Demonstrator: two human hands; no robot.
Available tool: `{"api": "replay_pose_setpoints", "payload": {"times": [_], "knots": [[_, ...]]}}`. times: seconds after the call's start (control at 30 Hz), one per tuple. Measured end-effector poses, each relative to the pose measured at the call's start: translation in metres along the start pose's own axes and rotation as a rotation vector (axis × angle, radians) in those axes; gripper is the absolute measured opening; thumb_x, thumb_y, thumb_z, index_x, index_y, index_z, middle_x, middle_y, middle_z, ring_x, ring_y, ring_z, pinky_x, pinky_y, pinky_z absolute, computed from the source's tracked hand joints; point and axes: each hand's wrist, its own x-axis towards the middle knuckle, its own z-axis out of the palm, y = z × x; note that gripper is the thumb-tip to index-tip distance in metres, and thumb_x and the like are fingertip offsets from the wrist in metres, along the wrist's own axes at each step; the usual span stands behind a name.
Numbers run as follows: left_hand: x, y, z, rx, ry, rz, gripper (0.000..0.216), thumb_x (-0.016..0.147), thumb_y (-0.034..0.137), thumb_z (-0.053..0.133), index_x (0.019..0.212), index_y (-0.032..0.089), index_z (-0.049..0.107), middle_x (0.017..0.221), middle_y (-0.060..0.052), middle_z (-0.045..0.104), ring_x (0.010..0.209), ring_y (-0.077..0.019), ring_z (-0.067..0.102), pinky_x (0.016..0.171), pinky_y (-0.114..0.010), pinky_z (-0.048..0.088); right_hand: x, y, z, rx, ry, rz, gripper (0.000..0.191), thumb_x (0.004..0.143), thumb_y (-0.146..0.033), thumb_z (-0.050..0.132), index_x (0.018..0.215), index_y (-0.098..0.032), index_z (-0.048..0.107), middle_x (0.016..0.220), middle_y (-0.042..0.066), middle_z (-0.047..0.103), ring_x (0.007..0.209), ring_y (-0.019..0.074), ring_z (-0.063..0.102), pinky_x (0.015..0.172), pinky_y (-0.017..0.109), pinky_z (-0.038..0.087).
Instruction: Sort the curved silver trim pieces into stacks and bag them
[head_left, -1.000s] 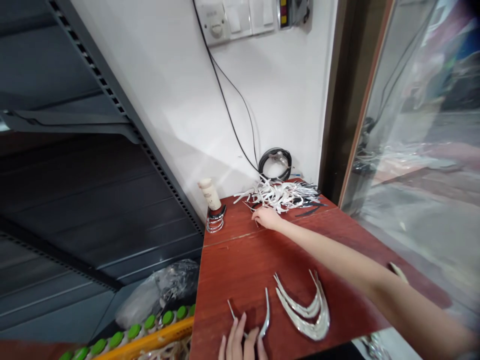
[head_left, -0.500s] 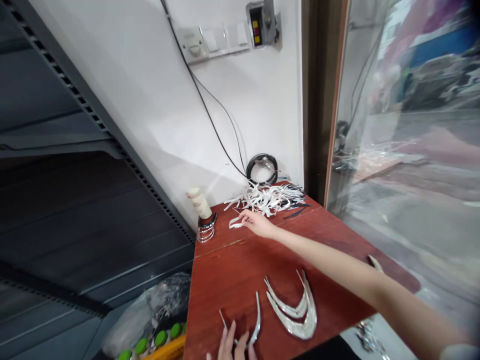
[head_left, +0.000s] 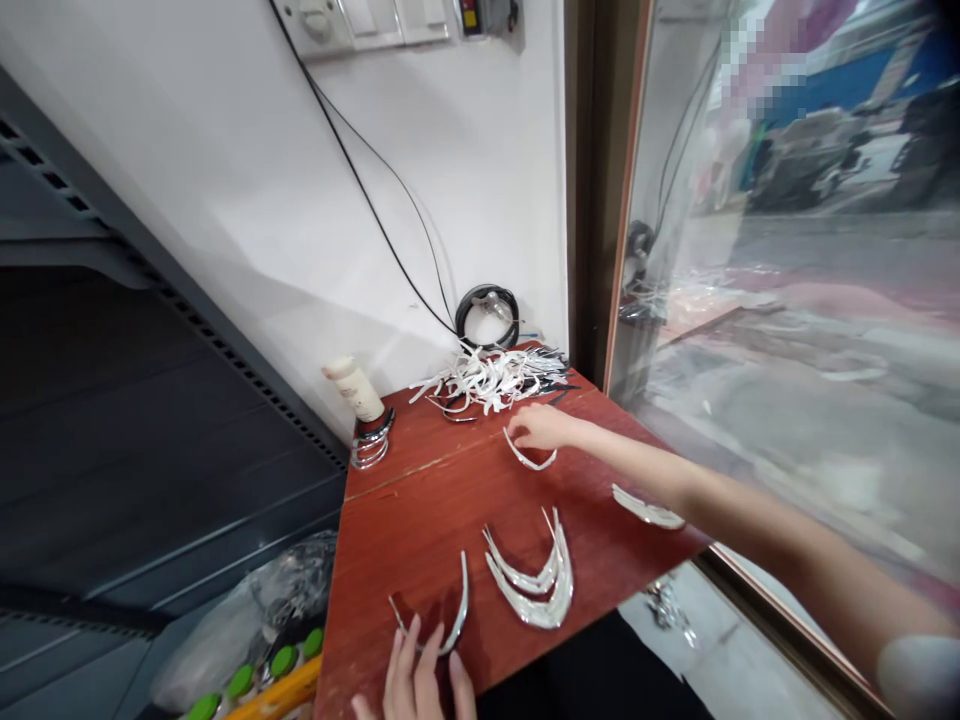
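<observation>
Near the middle of the red-brown tabletop, my right hand (head_left: 541,427) pinches a thin U-shaped whitish strip (head_left: 534,463) by one end, its curve hanging toward me. At the front edge lies my left hand (head_left: 421,672), fingers stretched and apart, over the bottom of a curved silvery strip (head_left: 463,598). Between the hands sits a nested stack of U-shaped silvery-white strips (head_left: 556,598). More curved pale strips (head_left: 646,508) lie under my right forearm. Behind my right hand is a tangled heap of white and dark strips (head_left: 495,378).
A cream bottle (head_left: 358,388) leans at the wall, with several curved silver and black pieces (head_left: 371,448) beside it. A black cable coil (head_left: 487,318) stands at the back. Grey shelving (head_left: 225,340) borders the left; clear plastic or glass (head_left: 720,330) the right. Green-capped containers (head_left: 283,660) sit lower left.
My right hand has moved back from the heap toward the right with the curved strip. My left hand stays at the front strip. The whole view has shifted.
</observation>
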Motion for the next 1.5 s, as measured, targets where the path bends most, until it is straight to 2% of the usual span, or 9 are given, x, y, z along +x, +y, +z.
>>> {"api": "replay_pose_setpoints", "payload": {"times": [0.1, 0.2, 0.37, 0.5, 0.67, 0.9, 1.1, 1.23, 1.5], "knots": [[0.007, 0.028, -0.005, -0.145, 0.007, 0.052, 0.018, 0.083, 0.027, 0.059, 0.098, 0.020, 0.067, 0.102, -0.011, 0.074, 0.094, -0.0245, 0.069, 0.115, -0.054, 0.024, -0.010, -0.006, 0.004, -0.053, -0.077, 0.020, 0.023, 0.081, -0.026, 0.063, 0.099, -0.020, 0.075, 0.103, 0.010, 0.074, 0.096, 0.0273, 0.067, 0.079, 0.030, 0.046], [0.012, 0.064, -0.008, -0.347, -0.143, 0.030, 0.023, 0.085, 0.029, 0.059, 0.105, 0.022, 0.067, 0.110, -0.009, 0.072, 0.107, -0.0223, 0.065, 0.117, -0.047, 0.024, -0.022, -0.009, -0.001, -0.094, -0.136, 0.032, 0.024, 0.082, -0.019, 0.054, 0.091, -0.018, 0.077, 0.097, 0.011, 0.075, 0.090, 0.0260, 0.069, 0.073, 0.029, 0.046], [0.014, 0.095, -0.002, -0.474, -0.265, 0.023, 0.035, 0.088, 0.029, 0.057, 0.122, 0.021, 0.062, 0.119, -0.004, 0.070, 0.116, -0.0188, 0.060, 0.121, -0.041, 0.018, -0.038, 0.000, -0.007, -0.088, -0.220, -0.030, 0.027, 0.071, -0.022, 0.067, 0.095, -0.023, 0.077, 0.098, 0.002, 0.077, 0.088, 0.0208, 0.069, 0.072, 0.023, 0.044], [0.017, 0.098, 0.005, -0.443, -0.310, 0.063, 0.040, 0.090, 0.025, 0.054, 0.130, 0.020, 0.057, 0.125, -0.002, 0.068, 0.120, -0.0188, 0.058, 0.122, -0.044, 0.012, -0.035, -0.003, -0.002, -0.087, -0.175, -0.050, 0.020, 0.078, -0.022, 0.061, 0.089, -0.021, 0.078, 0.093, 0.003, 0.077, 0.086, 0.0182, 0.070, 0.072, 0.021, 0.044], [0.019, 0.100, 0.007, -0.401, -0.391, 0.081, 0.038, 0.091, 0.029, 0.055, 0.128, 0.034, 0.059, 0.124, 0.005, 0.068, 0.121, -0.0201, 0.056, 0.122, -0.047, 0.006, -0.030, -0.039, 0.010, -0.074, -0.139, -0.098, 0.024, 0.084, -0.030, 0.058, 0.096, -0.024, 0.077, 0.097, 0.003, 0.077, 0.091, 0.0191, 0.070, 0.071, 0.023, 0.044], [0.019, 0.103, 0.004, -0.348, -0.449, 0.061, 0.037, 0.092, 0.040, 0.052, 0.128, 0.035, 0.059, 0.123, -0.002, 0.068, 0.122, -0.0207, 0.056, 0.122, -0.048, 0.005, -0.070, -0.093, 0.016, -0.208, -0.355, -0.247, 0.025, 0.083, -0.028, 0.055, 0.091, -0.022, 0.078, 0.089, 0.010, 0.077, 0.085, 0.0265, 0.071, 0.062, 0.028, 0.043], [0.019, 0.106, 0.004, -0.396, -0.375, -0.002, 0.032, 0.091, 0.035, 0.055, 0.121, 0.033, 0.065, 0.119, -0.001, 0.070, 0.117, -0.0181, 0.059, 0.122, -0.045, 0.011, -0.079, -0.071, 0.010, -0.103, -0.205, -0.356, 0.016, 0.084, -0.026, 0.061, 0.091, -0.023, 0.075, 0.091, 0.004, 0.075, 0.087, 0.0209, 0.067, 0.075, 0.030, 0.043], [0.020, 0.106, 0.005, -0.393, -0.347, 0.004, 0.032, 0.092, 0.025, 0.050, 0.121, 0.025, 0.064, 0.120, -0.002, 0.070, 0.117, -0.0185, 0.058, 0.122, -0.046, 0.014, -0.087, -0.053, -0.002, -0.076, -0.240, -0.530, 0.012, 0.081, -0.022, 0.069, 0.091, -0.024, 0.075, 0.095, 0.002, 0.071, 0.092, 0.0194, 0.060, 0.084, 0.031, 0.039], [0.022, 0.103, 0.002, -0.364, -0.399, 0.074, 0.037, 0.090, 0.022, 0.053, 0.127, 0.024, 0.061, 0.125, -0.001, 0.068, 0.119, -0.0183, 0.057, 0.122, -0.043, 0.012, -0.101, -0.036, 0.004, -0.125, -0.171, -0.455, 0.008, 0.085, -0.021, 0.067, 0.085, -0.021, 0.076, 0.089, 0.004, 0.071, 0.090, 0.0206, 0.058, 0.085, 0.032, 0.038]]}}
